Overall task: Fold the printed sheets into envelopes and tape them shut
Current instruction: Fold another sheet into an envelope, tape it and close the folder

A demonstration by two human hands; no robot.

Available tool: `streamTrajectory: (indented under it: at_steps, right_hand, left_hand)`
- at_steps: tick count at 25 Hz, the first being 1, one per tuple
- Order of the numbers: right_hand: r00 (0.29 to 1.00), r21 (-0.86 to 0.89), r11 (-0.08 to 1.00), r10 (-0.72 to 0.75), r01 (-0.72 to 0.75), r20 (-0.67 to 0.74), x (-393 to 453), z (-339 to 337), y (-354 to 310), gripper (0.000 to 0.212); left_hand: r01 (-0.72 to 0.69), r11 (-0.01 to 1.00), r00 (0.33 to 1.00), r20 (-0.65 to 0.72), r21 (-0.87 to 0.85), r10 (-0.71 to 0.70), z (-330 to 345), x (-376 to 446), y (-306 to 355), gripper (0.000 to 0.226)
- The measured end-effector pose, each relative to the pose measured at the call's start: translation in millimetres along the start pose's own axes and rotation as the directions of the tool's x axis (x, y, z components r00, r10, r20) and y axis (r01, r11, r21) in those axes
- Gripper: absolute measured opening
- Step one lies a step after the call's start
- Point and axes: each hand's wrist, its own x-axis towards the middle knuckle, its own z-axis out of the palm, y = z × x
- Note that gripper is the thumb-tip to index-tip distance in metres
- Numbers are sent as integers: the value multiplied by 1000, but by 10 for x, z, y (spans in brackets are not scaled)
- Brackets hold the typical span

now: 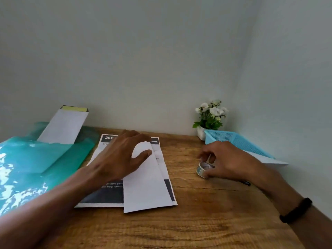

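A printed sheet (107, 194) with dark blocks lies on the wooden table (197, 221), its right part folded over into a long white flap (145, 186). My left hand (118, 157) lies across the sheet with fingers spread and relaxed, the fingertips near the flap's top. To the right, my right hand (226, 160) curls over a small roll of tape (203, 168) that sits on the table, fingers and thumb around it.
A teal plastic sleeve (36, 159) holding white sheets lies at the left, with a white folded paper (62, 126) leaning against the wall. A blue mesh basket (237, 141) with a paper in it and a small flower pot (210, 114) stand at the back right. A dark pen (247, 183) lies under my right wrist.
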Motion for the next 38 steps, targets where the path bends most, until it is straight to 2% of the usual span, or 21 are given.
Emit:
streamTrajectory:
  at_steps: [2,5,8,10,11,13,15,19,22,27,30,34,38]
  right_hand:
    - [995,123,991,-43,54,-87,70,64,-154,50]
    - [977,413,896,-92,165,-191,174,132,-453,59]
    - [963,491,840,-123,229,-239,239,202,-651,69]
    - [951,575,779,-86,250,-297,249,264,-649,71]
    - [946,633,732,-49,252,-320,236,296,-627,70]
    - [942,727,643,25,241,-334,204,330,-575,60]
    - [944,758,612,56,224,-324,165,336,-559,48]
    - [937,715,644,-7,272,-350,116,303,-633,27]
    - [916,682,660,-26,317,-400,98,330,-669,26]
    - [867,531,746,-126,403,-481,85,393,-651,29]
    - [815,390,802,-195,453,-546,81,451,-637,22]
    - [757,211,839,-308,502,-576,89,498,-632,18]
    - [744,127,843,-379,523,-551,92,501,-634,14]
  left_hand:
    - [-42,999,998,40,-34,43,-4,-25,109,61]
    - [-80,996,986,142,-47,86,-3,-54,314,74]
    - [-150,984,988,21,-100,152,45,-33,340,48]
    - [-82,969,995,-70,-233,67,38,-1,314,35]
    - [-15,934,996,-91,-358,-19,34,15,296,32]
    - [96,788,986,-52,-608,-160,26,69,252,27]
    - [147,687,984,34,-712,-175,6,98,249,22]
    - [147,674,988,72,-724,-138,-21,72,271,17]
    - [116,739,993,72,-664,-92,-32,49,293,21]
    - [-40,881,999,-20,-471,34,-46,10,327,24]
    - [-111,921,993,-66,-373,93,-23,0,302,25]
    - [-161,939,987,-40,-304,157,-18,-5,286,25]
    - [-182,942,983,-40,-281,177,-7,-6,280,26]
